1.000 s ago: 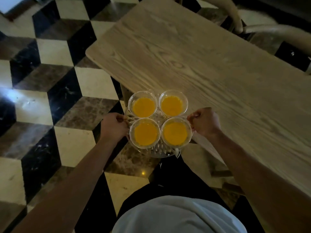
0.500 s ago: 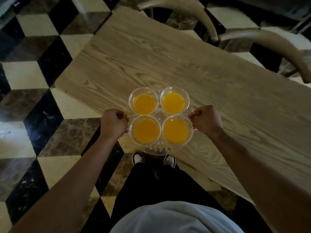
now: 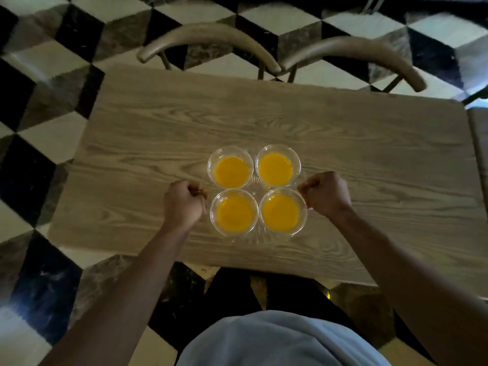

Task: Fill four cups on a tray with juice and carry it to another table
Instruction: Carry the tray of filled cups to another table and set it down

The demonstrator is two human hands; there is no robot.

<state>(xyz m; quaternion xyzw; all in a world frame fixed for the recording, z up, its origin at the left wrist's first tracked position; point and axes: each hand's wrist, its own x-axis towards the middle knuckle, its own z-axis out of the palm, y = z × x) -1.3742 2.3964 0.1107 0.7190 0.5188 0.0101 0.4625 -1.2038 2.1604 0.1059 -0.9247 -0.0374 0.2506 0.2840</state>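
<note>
Several clear cups of orange juice stand in a square on a clear glass tray (image 3: 255, 186): far left cup (image 3: 231, 167), far right cup (image 3: 276, 165), near left cup (image 3: 234, 212), near right cup (image 3: 281, 212). My left hand (image 3: 183, 202) grips the tray's left edge and my right hand (image 3: 325, 193) grips its right edge. The tray is over the wooden table (image 3: 158, 143), near its front edge; I cannot tell whether it touches the tabletop.
Two chairs with curved wooden backs stand at the table's far side, one at the left (image 3: 206, 40) and one at the right (image 3: 353, 52). The floor (image 3: 39, 75) is a black, white and brown checker pattern. A second tabletop edge (image 3: 479, 143) shows at the right.
I have stepped square to the table. The tray with the cups has moved from the table's corner edge to over the tabletop, both hands still gripping it.
</note>
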